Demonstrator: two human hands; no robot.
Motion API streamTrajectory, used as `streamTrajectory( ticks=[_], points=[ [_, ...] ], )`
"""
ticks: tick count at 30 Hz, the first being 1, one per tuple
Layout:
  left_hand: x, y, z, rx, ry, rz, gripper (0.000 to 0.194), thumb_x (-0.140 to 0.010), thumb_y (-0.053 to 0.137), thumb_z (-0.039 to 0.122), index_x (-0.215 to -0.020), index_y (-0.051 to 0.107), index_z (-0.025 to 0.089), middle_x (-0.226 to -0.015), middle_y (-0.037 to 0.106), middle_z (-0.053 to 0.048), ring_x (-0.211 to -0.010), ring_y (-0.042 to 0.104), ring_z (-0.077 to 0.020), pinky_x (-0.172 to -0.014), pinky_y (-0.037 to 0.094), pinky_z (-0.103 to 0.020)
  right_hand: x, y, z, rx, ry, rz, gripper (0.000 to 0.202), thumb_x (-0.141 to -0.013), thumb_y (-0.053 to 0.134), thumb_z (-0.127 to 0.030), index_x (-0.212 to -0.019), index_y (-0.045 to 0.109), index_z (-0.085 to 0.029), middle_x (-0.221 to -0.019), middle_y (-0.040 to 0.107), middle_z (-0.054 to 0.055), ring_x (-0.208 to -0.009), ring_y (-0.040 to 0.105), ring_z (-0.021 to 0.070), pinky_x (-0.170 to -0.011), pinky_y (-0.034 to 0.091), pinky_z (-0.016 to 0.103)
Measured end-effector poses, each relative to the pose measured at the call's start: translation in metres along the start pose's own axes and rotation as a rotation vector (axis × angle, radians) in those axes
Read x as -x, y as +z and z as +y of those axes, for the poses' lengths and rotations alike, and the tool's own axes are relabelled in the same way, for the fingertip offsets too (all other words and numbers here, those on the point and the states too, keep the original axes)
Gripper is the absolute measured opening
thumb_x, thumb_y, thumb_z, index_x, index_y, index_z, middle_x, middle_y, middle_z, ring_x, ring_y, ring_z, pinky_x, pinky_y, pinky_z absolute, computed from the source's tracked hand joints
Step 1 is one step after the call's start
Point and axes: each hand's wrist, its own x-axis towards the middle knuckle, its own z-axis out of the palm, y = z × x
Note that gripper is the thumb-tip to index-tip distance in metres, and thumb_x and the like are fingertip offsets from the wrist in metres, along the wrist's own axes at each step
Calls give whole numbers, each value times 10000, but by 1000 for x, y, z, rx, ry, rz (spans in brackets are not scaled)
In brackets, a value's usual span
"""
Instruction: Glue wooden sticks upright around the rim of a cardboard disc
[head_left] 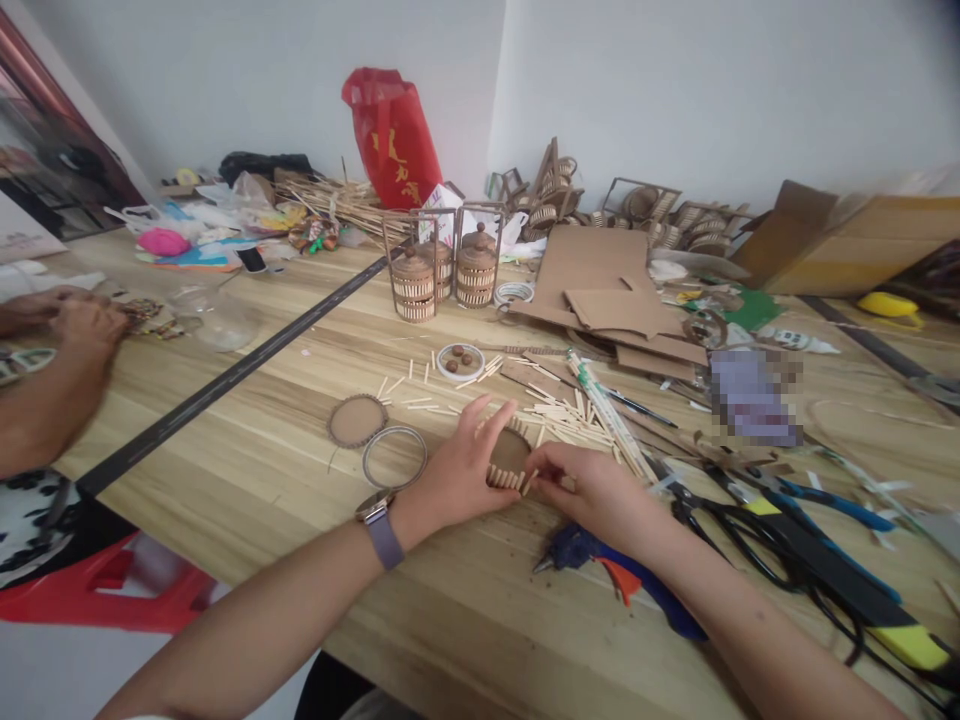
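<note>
My left hand (457, 465) curves round the side of a small round cardboard base (510, 455) and steadies it on the table. Short pale sticks stand upright along the rim of this base. At the near right edge of the rim, my right hand (585, 485) pinches a short wooden stick (529, 482); its fingers partly hide it. A blue glue gun (577, 548) with an orange trigger lies below my right hand. Left of my left hand are a ring (365, 460) and a cardboard disc (358, 420) with an edging. Loose sticks (562, 415) lie scattered behind the base.
Finished round lidded baskets (414, 285) with tall handles stand further back. A white dish (442, 374) holds several brown beads. Cutting pliers (832, 505), a black-and-yellow tool (840, 580) and cardboard sheets (592, 260) occupy the right. Another person's hands (82, 315) work at the left.
</note>
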Motion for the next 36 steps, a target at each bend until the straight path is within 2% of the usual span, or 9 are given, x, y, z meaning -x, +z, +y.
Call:
streamTrajectory(
  ticks=[11,19,26,36],
  points=[
    [0,1,-1,11,-2,8,1065,-632,807,219,-1466,145,243,-1481,209,-191,-1402,253,-342,-1109,336,-536,1,10,5,4,-38,38,170,-807,530,-114,-947,585,-192,-815,689,30,-700,637,169,-632,454,259],
    [0,0,1,10,-26,-12,1051,-627,803,212,-1461,165,234,-1482,205,-196,-1401,251,-357,-1106,335,-543,0,11,2,88,-68,9,190,-831,520,-121,-964,644,-178,-915,715,72,-824,655,199,-721,471,286],
    [0,-1,2,20,-34,-25,1052,-648,807,230,-1465,145,273,-1481,212,-182,-1394,269,-363,-1093,343,-569,1,10,-1,178,-17,-37,133,-864,526,-131,-814,639,-179,-792,679,57,-735,618,190,-654,430,272],
    [1,0,1,-10,-10,-20,1044,-644,799,232,-1466,156,235,-1483,211,-193,-1405,249,-342,-1107,339,-538,0,6,3,182,-166,4,134,-856,564,-97,-761,597,-186,-784,608,35,-762,577,179,-656,411,253]
  ],
)
